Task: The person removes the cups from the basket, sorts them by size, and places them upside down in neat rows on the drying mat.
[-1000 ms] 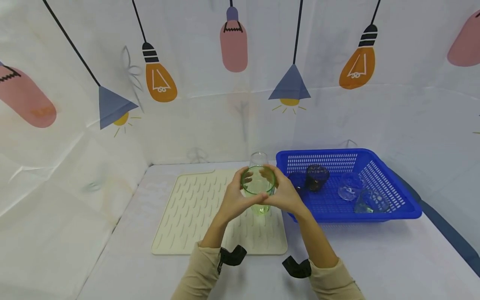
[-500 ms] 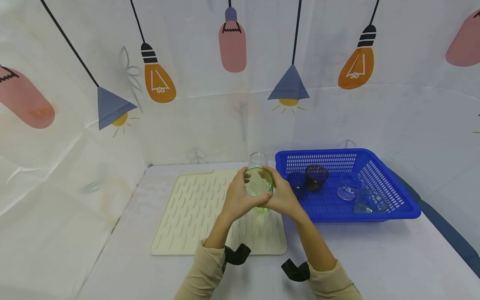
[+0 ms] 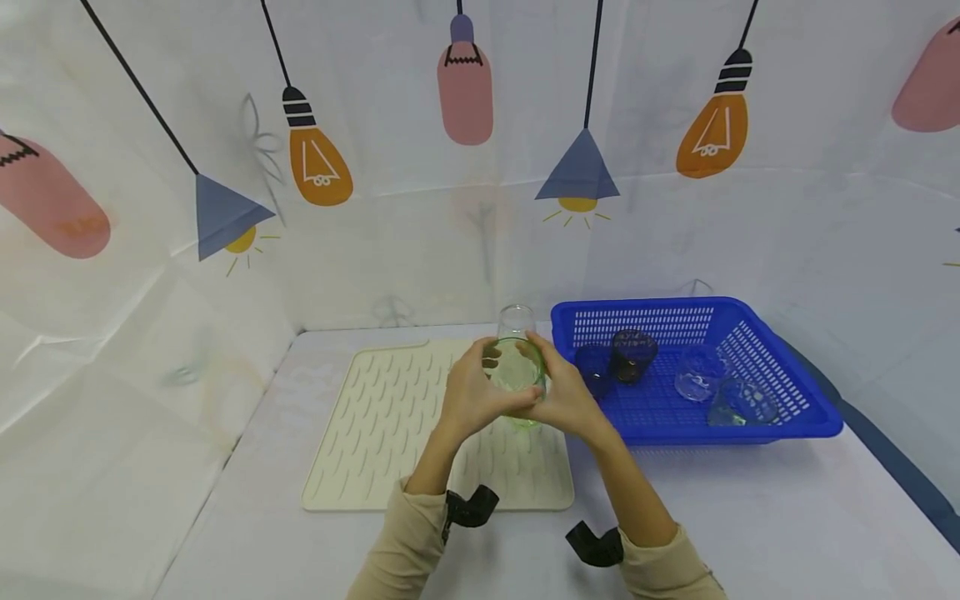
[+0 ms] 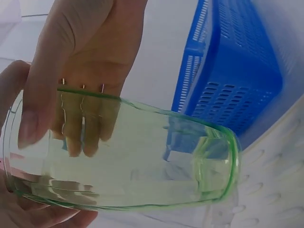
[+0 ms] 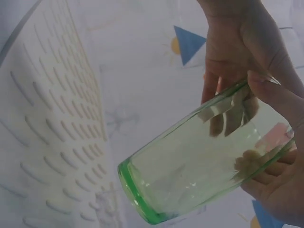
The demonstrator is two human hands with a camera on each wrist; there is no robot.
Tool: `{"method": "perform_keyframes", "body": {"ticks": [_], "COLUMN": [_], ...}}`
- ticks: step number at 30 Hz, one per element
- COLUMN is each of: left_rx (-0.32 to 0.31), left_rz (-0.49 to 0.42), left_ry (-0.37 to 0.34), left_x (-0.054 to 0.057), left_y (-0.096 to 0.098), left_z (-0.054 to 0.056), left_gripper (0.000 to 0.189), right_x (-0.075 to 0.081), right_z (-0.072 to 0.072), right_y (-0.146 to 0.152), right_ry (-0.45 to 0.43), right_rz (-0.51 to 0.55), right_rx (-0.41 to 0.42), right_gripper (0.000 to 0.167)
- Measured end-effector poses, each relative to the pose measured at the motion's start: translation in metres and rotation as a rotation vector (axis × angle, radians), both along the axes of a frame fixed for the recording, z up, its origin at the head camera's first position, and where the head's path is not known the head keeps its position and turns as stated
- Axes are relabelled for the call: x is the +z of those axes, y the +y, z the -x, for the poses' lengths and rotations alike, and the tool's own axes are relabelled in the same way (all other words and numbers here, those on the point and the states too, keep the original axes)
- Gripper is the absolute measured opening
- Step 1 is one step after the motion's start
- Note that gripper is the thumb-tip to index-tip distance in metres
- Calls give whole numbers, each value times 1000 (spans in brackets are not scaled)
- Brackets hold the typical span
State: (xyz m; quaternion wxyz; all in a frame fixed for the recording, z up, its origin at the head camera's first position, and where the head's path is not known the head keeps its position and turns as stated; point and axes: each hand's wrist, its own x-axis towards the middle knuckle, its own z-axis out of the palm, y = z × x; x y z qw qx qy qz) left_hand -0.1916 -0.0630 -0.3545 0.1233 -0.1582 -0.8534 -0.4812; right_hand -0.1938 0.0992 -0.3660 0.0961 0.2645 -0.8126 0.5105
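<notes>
A green-tinted drinking glass (image 3: 517, 371) is held between both hands over the drying mat (image 3: 382, 433), mouth toward the head camera. My left hand (image 3: 474, 396) grips its left side and my right hand (image 3: 564, 398) its right, thumbs almost meeting at the near side. In the left wrist view, the right fingers show through the wall of the green glass (image 4: 147, 152). The right wrist view shows the thick base of the green glass (image 5: 142, 194) apart from the mat (image 5: 52, 123). A clear glass (image 3: 517, 318) stands behind, partly hidden by the hands.
Right of the mat is a blue perforated basket (image 3: 697, 429). Inside it lie a dark glass (image 3: 633, 357), a dark blue glass (image 3: 594, 371) and clear glasses, one (image 3: 701, 372) near the middle and another (image 3: 742, 402) near the front. A printed curtain (image 3: 480, 250) hangs behind the table.
Both hands keep hold of the green glass. It has shifted slightly left and its mouth has tilted a little. The clear glass and basket have stayed put.
</notes>
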Motion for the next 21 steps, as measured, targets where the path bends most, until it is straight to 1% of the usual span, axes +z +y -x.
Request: {"method": "perform_keyframes", "body": {"ticks": [5, 8, 10, 15, 18, 21], "left_rx": [1, -3, -13, -58, -63, -62], "left_rz": [-112, -194, -251, -400, -488, -577], "left_ry": [3, 5, -5, -80, -133, -166], "left_x": [-7, -10, -11, -15, -17, -21], "left_y": [-7, -13, -17, -25, -28, -30], "left_z": [0, -1, -1, -1, 0, 0], "left_gripper": [82, 79, 76, 71, 69, 66], "right_x": [-3, -7, -10, -17, -21, -24], "right_z": [-4, -7, -8, -10, -10, -10], "right_y": [12, 20, 25, 33, 36, 38], "right_ry": [-46, -67, -86, -135, -139, -141], "right_rz": [19, 25, 37, 63, 84, 103], "right_rx": [0, -26, -35, -57, -55, -48], "right_gripper": [97, 96, 95, 92, 89, 87]}}
